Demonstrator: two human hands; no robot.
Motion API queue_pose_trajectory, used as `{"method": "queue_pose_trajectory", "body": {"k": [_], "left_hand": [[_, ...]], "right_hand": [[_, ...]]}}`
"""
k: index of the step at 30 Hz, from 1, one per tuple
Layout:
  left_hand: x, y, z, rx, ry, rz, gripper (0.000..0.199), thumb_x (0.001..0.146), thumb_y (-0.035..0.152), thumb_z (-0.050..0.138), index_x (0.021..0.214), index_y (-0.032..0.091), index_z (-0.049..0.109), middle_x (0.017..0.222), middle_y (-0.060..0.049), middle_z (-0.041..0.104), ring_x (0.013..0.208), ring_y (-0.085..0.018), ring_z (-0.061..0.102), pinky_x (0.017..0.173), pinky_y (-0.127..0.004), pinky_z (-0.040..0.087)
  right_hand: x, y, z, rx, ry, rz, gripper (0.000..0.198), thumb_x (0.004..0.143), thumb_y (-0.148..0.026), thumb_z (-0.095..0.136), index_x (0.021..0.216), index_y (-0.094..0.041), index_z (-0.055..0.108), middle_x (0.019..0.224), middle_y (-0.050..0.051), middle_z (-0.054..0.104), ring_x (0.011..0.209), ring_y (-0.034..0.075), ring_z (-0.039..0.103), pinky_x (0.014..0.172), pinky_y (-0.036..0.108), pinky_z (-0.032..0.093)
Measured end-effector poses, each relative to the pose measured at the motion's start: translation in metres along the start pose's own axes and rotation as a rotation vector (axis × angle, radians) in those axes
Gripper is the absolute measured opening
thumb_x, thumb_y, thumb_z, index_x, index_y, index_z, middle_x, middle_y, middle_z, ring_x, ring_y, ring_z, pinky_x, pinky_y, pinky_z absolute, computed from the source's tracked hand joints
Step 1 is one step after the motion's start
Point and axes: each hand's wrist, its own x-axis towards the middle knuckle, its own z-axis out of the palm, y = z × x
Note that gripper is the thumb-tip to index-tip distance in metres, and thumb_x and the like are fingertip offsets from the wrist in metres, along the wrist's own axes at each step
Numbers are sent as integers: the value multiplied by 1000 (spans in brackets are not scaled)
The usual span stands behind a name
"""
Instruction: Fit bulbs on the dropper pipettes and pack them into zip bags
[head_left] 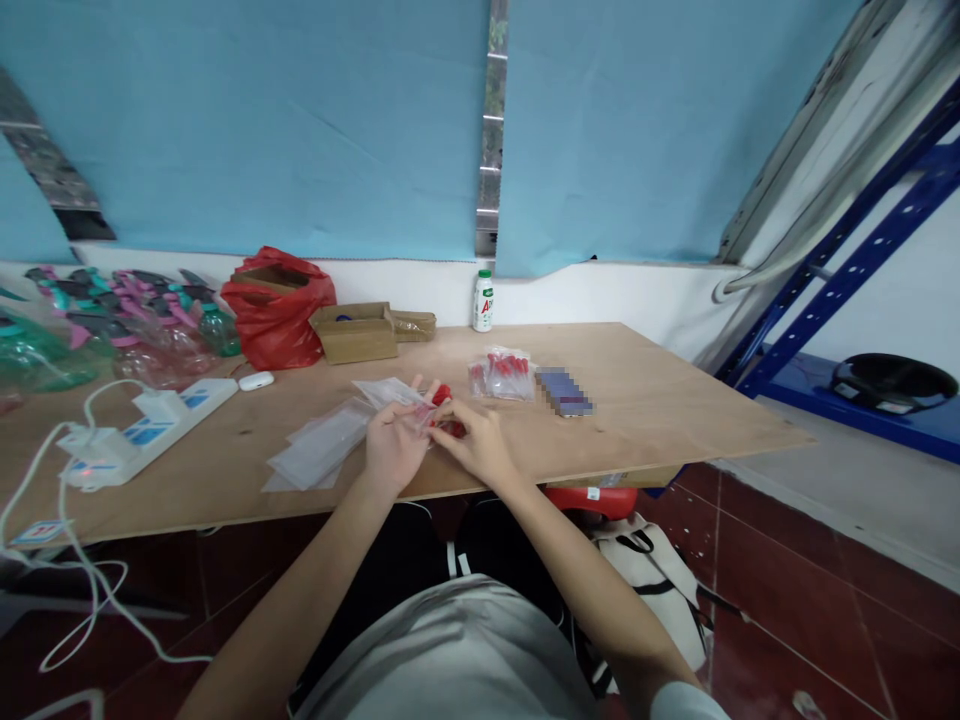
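Close to the table's front edge, my left hand (396, 442) is closed on a small clear plastic bag (421, 412), palm turned up. The fingers of my right hand (480, 440) pinch at the same bag from the right. Small red objects (441, 394) lie just behind and under my hands, partly covered by them; their kind is hard to make out. Flat clear plastic bags (319, 445) are spread in a loose pile left of my left hand. Beyond my right hand lie several clear bags with red items inside (508, 374).
A blurred-out phone (564, 392) lies at right. Along the back stand a white bottle with green cap (484, 302), a cardboard box (358, 335) and a red plastic bag (281, 320). Spray bottles (142, 320) crowd the left. A power strip (157, 430) trails white cables.
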Motion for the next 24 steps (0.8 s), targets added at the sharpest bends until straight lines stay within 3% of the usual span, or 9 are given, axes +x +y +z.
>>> {"method": "queue_pose_trajectory", "body": {"k": [11,18,22,24], "left_hand": [[0,0,0,-37,-47,-15,77,77,7,50,153,20,53,148,-18,64,126,-32,72,106,-53,61],[1,2,4,-32,27,-70,65,80,6,49,143,14,58,136,-21,70,108,-27,77,77,-32,65],[6,7,2,-36,111,-28,59,79,5,49,136,16,62,133,-18,71,114,-30,76,92,-45,65],[9,10,-2,-43,138,32,57,78,5,50,132,19,63,137,-16,69,127,-32,71,105,-52,61]], "right_hand": [[-3,-2,10,16,97,-50,28,106,-46,63,109,-25,82,99,5,81,88,21,72,88,32,55],[3,-4,2,13,118,-27,21,104,-40,68,107,-25,83,103,5,79,91,20,71,86,31,53],[11,4,-16,12,-72,-59,19,101,-24,68,113,-27,82,101,3,78,87,19,70,84,30,52],[13,11,-27,-44,-88,-41,20,99,-18,67,112,-25,81,101,3,78,85,19,69,83,30,50]]}}
